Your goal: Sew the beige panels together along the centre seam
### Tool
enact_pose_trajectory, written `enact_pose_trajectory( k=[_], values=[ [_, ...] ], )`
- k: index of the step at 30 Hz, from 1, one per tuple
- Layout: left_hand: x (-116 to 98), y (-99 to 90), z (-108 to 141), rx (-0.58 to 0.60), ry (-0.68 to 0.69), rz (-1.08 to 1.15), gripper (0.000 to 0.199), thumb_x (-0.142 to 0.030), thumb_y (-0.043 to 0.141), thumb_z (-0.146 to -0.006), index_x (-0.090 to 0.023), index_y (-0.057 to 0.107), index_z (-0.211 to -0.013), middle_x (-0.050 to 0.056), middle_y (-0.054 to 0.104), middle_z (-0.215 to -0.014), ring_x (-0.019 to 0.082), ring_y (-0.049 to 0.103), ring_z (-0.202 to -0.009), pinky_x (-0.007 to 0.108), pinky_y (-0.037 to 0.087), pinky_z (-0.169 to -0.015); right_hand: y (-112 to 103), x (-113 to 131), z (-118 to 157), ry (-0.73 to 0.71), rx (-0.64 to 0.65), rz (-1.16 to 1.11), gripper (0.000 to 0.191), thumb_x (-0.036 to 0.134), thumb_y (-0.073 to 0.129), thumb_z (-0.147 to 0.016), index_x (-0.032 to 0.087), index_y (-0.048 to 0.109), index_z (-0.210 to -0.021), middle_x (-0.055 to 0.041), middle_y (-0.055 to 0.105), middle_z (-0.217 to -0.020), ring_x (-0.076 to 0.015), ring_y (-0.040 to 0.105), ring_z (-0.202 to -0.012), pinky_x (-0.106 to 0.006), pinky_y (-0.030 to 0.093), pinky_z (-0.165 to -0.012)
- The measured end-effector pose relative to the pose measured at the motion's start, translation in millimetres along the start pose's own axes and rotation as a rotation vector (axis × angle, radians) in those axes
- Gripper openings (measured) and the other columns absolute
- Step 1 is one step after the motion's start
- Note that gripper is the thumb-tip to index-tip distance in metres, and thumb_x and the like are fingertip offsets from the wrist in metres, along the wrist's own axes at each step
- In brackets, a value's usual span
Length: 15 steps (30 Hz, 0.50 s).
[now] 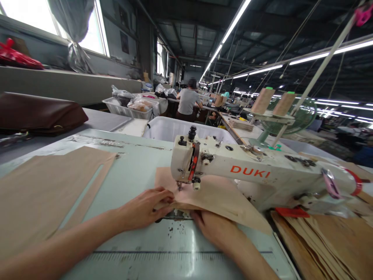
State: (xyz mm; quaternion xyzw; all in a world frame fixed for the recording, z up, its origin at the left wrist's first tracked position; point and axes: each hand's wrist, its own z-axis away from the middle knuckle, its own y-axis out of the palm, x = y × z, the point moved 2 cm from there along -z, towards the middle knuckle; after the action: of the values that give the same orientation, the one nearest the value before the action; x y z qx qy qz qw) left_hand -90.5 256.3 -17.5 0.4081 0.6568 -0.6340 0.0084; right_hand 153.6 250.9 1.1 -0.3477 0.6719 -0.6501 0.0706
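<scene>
A piece of tan fabric [215,194] lies under the needle area of a white sewing machine [250,171] marked DUKI. My left hand [148,206] pinches the fabric's near left edge, just left of the presser foot [179,186]. At the near edge, right of the needle, my right hand [210,223] holds the fabric, its fingers partly hidden beneath it. Another tan piece [37,186] with a long slit lies flat on the table's left side, partly behind my left forearm.
A printed ruler [140,255] runs along the table's front. Stacked tan pieces [329,245] lie at the right. Behind the machine are a white bin [163,126], thread cones [263,100] and a green fan [303,114]. A brown leather item [37,114] rests left. A person [189,102] sits farther back.
</scene>
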Motion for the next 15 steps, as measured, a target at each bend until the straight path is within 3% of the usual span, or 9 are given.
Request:
enact_pose_trajectory(
  k=[3, 4, 6, 8, 11, 13, 15],
  values=[
    [-7, -6.0, 7, 0.044, 0.078, -0.037, 0.039, -0.042, 0.057, -0.096, -0.024, 0.059, -0.129, 0.007, 0.063, -0.118, 0.022, 0.062, -0.107, 0.033, 0.048, -0.097, 10, 28, 29, 0.070, 0.006, 0.058, 0.043, 0.037, 0.033, -0.100, 0.025, 0.074, -0.096, -0.0081, 0.073, -0.092, -0.0249, 0.069, -0.082, -0.036, 0.055, -0.075],
    [-9, -7.6, 9, 0.061, 0.117, -0.064, 0.042, -0.044, 0.059, -0.094, -0.024, 0.059, -0.131, 0.007, 0.064, -0.120, 0.024, 0.060, -0.110, 0.035, 0.047, -0.100, 16, 35, 35, 0.062, -0.030, 0.092, 0.043, 0.038, 0.032, -0.100, 0.026, 0.073, -0.099, -0.0077, 0.073, -0.092, -0.0252, 0.069, -0.081, -0.037, 0.056, -0.075],
    [-11, -9.1, 13, 0.099, 0.185, -0.133, 0.049, -0.047, 0.061, -0.093, -0.024, 0.057, -0.135, 0.007, 0.063, -0.127, 0.028, 0.055, -0.120, 0.042, 0.041, -0.108, 29, 41, 36, 0.035, -0.129, 0.167, 0.042, 0.043, 0.035, -0.100, 0.026, 0.067, -0.121, -0.0102, 0.070, -0.113, -0.0307, 0.066, -0.102, -0.047, 0.053, -0.089],
    [-11, -7.8, 14, 0.128, 0.197, -0.182, 0.053, -0.050, 0.059, -0.094, -0.025, 0.053, -0.140, 0.007, 0.058, -0.138, 0.030, 0.049, -0.131, 0.048, 0.032, -0.115, 41, 31, 27, 0.048, -0.154, 0.210, 0.052, 0.047, 0.038, -0.099, 0.021, 0.051, -0.143, -0.0124, 0.053, -0.142, -0.0369, 0.049, -0.130, -0.062, 0.037, -0.108],
    [-8, 0.2, 11, 0.150, 0.142, -0.210, 0.058, -0.052, 0.053, -0.097, -0.025, 0.045, -0.148, 0.009, 0.048, -0.148, 0.032, 0.044, -0.137, 0.052, 0.030, -0.116, 49, 0, 5, 0.129, -0.063, 0.173, 0.053, 0.044, 0.032, -0.103, 0.022, 0.040, -0.150, -0.0055, 0.035, -0.154, -0.0325, 0.030, -0.145, -0.066, 0.016, -0.117],
    [-7, 6.9, 7, 0.128, 0.108, -0.223, 0.063, -0.055, 0.051, -0.097, -0.023, 0.042, -0.150, 0.012, 0.043, -0.152, 0.034, 0.041, -0.138, 0.055, 0.032, -0.114, 43, -17, -7, 0.125, -0.004, 0.169, 0.050, 0.041, 0.029, -0.104, 0.025, 0.038, -0.150, -0.0028, 0.033, -0.155, -0.0288, 0.025, -0.147, -0.064, 0.010, -0.119],
    [-6, 12.2, 4, 0.089, 0.091, -0.224, 0.064, -0.056, 0.051, -0.096, -0.022, 0.042, -0.150, 0.014, 0.041, -0.153, 0.037, 0.039, -0.139, 0.058, 0.034, -0.112, 31, -24, -10, 0.118, 0.049, 0.198, 0.049, 0.038, 0.034, -0.103, 0.023, 0.041, -0.149, -0.0049, 0.035, -0.154, -0.0302, 0.025, -0.147, -0.065, 0.014, -0.117]
  ],
)
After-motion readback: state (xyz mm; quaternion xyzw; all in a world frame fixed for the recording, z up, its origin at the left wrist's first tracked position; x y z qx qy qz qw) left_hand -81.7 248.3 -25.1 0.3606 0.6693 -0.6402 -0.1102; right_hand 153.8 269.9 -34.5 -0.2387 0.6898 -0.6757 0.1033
